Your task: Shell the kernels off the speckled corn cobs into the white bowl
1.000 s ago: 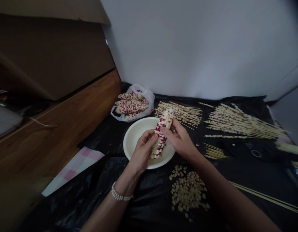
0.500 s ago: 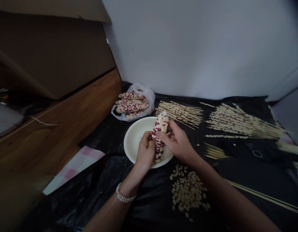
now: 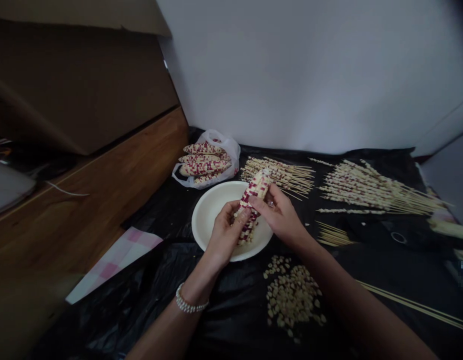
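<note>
A corn cob [image 3: 257,187] with cream and dark red kernels is held tilted over a white bowl [image 3: 202,225], its upper end leaning right. My left hand [image 3: 228,229] grips it from the left, thumb on the kernels. From the right, my right hand [image 3: 280,210] is closed round its upper half, with the thumb laid across the front. The fingers behind the cob are partly hidden. Below the bowl, a pile of loose kernels [image 3: 294,295] lies on black plastic sheeting [image 3: 231,310].
Behind the bowl, a plastic bag [image 3: 231,155] holds several more cobs [image 3: 205,167]. Skewers threaded with kernels [image 3: 276,172] lie at the back, with another bundle [image 3: 359,190] farther right. Bare skewers [image 3: 334,235] are nearer. A checked pink cloth or paper [image 3: 115,260] lies left.
The cob has tilted, its top swinging right. My left thumb has come up onto the cob's front, and my right hand has shifted slightly right with it.
</note>
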`<state>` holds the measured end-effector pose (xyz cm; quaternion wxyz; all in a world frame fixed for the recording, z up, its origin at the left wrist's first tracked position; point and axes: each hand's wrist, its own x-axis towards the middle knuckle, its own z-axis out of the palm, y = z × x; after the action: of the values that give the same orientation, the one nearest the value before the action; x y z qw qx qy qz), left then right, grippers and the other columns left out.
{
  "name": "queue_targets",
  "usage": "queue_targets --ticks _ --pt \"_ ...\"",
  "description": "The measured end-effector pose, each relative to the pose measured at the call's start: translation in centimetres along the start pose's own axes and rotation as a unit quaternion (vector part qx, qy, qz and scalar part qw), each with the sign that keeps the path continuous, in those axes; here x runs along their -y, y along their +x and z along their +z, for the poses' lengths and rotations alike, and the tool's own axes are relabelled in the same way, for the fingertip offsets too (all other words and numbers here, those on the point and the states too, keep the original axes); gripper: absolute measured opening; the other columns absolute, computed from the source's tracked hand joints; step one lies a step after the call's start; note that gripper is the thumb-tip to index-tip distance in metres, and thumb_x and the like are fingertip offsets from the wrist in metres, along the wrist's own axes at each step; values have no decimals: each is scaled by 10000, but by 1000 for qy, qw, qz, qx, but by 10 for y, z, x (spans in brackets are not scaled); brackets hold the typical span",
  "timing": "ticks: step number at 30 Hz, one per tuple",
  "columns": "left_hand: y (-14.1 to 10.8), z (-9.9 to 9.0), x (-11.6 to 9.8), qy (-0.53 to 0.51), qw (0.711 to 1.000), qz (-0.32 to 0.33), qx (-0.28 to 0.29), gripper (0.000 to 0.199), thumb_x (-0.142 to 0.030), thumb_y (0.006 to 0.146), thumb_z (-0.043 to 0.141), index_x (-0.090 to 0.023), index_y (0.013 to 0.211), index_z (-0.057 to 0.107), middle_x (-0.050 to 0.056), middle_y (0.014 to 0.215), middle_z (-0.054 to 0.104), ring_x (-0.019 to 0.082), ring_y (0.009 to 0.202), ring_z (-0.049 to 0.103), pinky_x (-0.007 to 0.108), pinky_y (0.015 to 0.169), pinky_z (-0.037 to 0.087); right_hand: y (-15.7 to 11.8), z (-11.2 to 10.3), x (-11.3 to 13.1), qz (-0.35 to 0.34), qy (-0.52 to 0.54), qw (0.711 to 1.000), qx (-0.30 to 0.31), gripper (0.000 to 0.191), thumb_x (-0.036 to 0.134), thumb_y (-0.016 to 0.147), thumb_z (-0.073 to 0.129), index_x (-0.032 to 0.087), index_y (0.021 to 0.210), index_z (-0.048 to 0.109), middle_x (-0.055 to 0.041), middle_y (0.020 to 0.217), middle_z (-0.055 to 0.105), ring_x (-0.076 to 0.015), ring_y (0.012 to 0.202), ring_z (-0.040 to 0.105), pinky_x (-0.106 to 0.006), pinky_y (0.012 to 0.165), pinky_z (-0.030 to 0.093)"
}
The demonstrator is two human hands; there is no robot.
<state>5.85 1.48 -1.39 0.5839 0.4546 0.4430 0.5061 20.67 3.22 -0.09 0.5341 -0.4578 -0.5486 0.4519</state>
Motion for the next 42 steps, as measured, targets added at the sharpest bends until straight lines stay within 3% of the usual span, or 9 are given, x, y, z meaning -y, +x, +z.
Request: queue_targets --ticks 9,18,23,26,29,33,42 --pt "-3 1 -2 6 1000 5 -2 340 -427 865 725 -202 1111 658 73 1112 728 216 965 685 333 867 526 -1 0 0 1 -31 1000 3 306 476 884 685 239 1050 587 -40 985 706 -228 911 666 -371 822 548" --pt "-3 4 -6 170 980 64 -77 156 -244 841 535 -208 949 641 28 881 696 224 887 616 345 847 470 -6 6 -2 2 -71 997 15 384 510 866 718 236 1110 604 -75 1079 740 -256 965 705 -404 870 572" --pt "4 -3 0 89 992 31 -80 184 -250 828 530 -203 947 662 27 887 704 220 873 638 333 820 501 -5 4 1 8 11 999 36 395 492 870 714 242 1152 596 -58 1111 736 -249 1023 703 -398 919 571" --pt "6 -4 1 23 996 17 -80 220 -366 864 630 -192 989 677 42 946 734 235 961 671 354 906 515 -2 1 2 27 82 996 39 410 466 851 725 239 1165 590 -56 1136 735 -252 1080 699 -404 960 564" --pt "6 -3 0 -39 998 -15 -53 364 -496 841 724 -176 1010 681 54 939 751 239 933 695 367 902 533 -1 -1 4 53 115 991 32 438 482 820 743 250 1160 592 -54 1137 741 -264 1096 699 -420 967 568" --pt "3 -1 -1 -67 997 -32 -31 409 -516 807 785 -170 999 682 60 956 761 219 883 704 348 862 540 0 -1 5 51 123 991 24 405 487 808 756 260 1103 597 -46 1086 740 -267 1068 699 -439 964 571" --pt "1 -1 -3 -58 997 -32 -40 383 -487 794 800 -180 983 670 47 916 751 198 821 701 330 797 549 0 -1 1 31 77 996 21 367 501 865 712 256 1113 600 -50 1081 721 -249 1027 684 -423 936 566"
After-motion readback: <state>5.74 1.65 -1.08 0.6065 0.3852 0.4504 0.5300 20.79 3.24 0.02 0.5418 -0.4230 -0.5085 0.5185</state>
